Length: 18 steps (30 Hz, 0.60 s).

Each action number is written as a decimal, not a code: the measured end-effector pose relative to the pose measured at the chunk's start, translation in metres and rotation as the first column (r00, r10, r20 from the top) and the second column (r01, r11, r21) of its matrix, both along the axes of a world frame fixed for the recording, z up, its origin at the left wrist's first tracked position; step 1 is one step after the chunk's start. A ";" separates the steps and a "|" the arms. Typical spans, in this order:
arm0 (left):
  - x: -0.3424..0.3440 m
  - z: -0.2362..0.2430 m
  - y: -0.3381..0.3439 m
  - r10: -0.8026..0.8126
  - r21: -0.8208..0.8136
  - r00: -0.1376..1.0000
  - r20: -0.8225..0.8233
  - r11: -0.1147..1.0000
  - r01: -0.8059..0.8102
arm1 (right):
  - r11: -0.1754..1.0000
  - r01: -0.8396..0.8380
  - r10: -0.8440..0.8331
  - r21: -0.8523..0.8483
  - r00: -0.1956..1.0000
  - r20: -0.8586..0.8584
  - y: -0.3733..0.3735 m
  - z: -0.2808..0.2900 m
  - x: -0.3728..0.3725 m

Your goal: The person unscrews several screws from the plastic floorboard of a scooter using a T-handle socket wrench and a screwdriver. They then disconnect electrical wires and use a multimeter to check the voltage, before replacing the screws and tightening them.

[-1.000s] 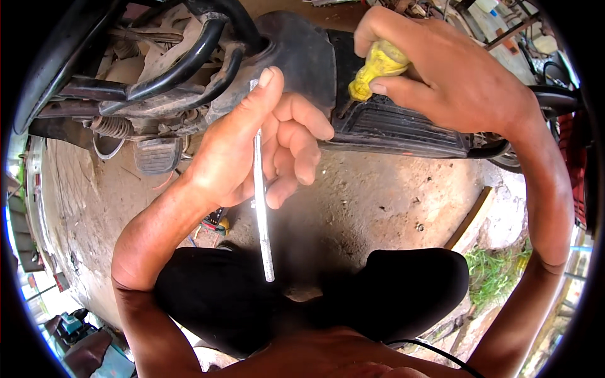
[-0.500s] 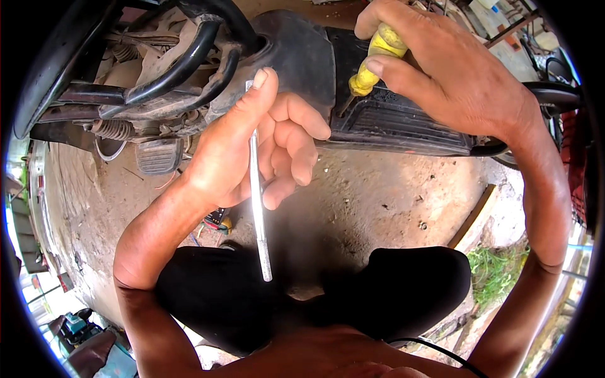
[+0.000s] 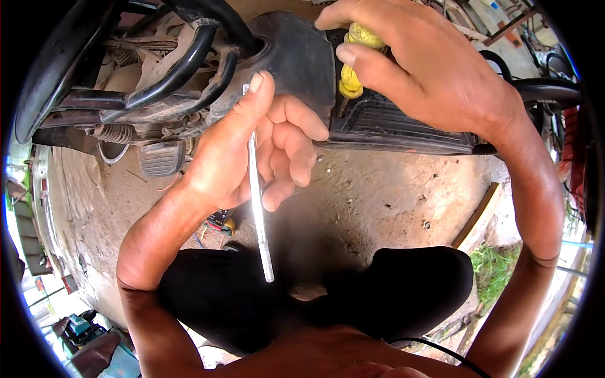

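Left hand [image 3: 236,154]: one slim silver rod [image 3: 259,214], pinned beneath the thumb, slanting downward, its lower end in front of the black trousers [image 3: 413,283]; remaining fingers [image 3: 293,140] loosely curled, apart from one another.

Right hand [image 3: 435,75]: one yellow-handled screwdriver [image 3: 350,83], gripped between thumb and fingers, handle partly hidden, short length of shaft pointing down at the black ribbed footboard [image 3: 403,129] of a vehicle; tip contact cannot be told.

Left of footboard: black tubular bars [image 3: 167,79], coil spring [image 3: 113,133], ribbed pedal [image 3: 162,159].

Below: dirt floor [image 3: 378,189]; wooden strip [image 3: 476,217], at right, near green grass [image 3: 495,268].
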<state>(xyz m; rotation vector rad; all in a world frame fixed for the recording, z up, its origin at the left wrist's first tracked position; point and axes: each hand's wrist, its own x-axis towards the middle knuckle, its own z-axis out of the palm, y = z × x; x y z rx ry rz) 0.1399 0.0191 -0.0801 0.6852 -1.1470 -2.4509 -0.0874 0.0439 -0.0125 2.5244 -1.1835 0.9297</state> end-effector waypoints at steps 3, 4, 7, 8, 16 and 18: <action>-0.002 -0.003 0.000 -0.016 -0.005 1.000 -0.024 1.000 0.016 | 0.999 0.028 -0.025 0.033 0.995 -0.101 -0.011 0.003 -0.018; -0.002 -0.003 0.000 -0.016 -0.009 1.000 -0.026 1.000 0.016 | 0.988 0.033 -0.005 0.152 0.984 -0.178 -0.012 0.011 -0.023; -0.002 -0.003 -0.001 -0.009 -0.002 1.000 -0.021 1.000 0.009 | 0.941 0.139 -0.016 0.308 0.929 -0.370 -0.005 0.035 -0.022; -0.002 -0.002 -0.001 -0.005 0.012 1.000 -0.022 1.000 0.006 | 0.933 0.173 -0.030 0.317 0.911 -0.411 -0.002 0.043 -0.019; -0.002 -0.004 -0.001 -0.015 -0.014 1.000 -0.015 1.000 0.015 | 0.968 0.237 -0.244 -0.080 0.966 -0.083 0.008 0.012 0.006; 0.000 -0.001 0.000 -0.003 -0.014 1.000 -0.010 1.000 0.003 | 0.927 0.250 -0.181 0.278 0.950 -0.253 0.004 0.042 -0.008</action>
